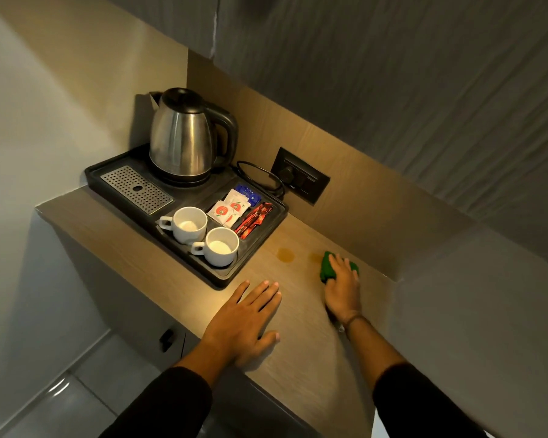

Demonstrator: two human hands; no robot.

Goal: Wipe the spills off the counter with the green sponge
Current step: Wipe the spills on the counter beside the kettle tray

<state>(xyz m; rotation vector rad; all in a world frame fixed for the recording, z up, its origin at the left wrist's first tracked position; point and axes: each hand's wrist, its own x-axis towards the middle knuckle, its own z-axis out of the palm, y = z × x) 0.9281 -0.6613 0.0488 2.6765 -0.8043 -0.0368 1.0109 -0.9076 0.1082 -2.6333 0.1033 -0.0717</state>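
We see the surface point(301, 327) running toward 1 o'clock, with a black tray point(234, 273) at 11 o'clock carrying a kettle point(181, 137) and two cups point(203, 235). Our left hand point(244, 317) lies flat, fingers spread, holding nothing. Our right hand point(342, 289) presses down on the sponge point(328, 268), at 1 o'clock. Two spills point(286, 255) sit just at 9 o'clock of the sponge.

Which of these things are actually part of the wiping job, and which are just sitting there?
Part of the job:
green sponge under the right hand
two amber spills on the wooden counter

Just sitting there:
steel electric kettle
black plastic tray
two white ceramic cups
paper sachets
left hand, flat on the counter
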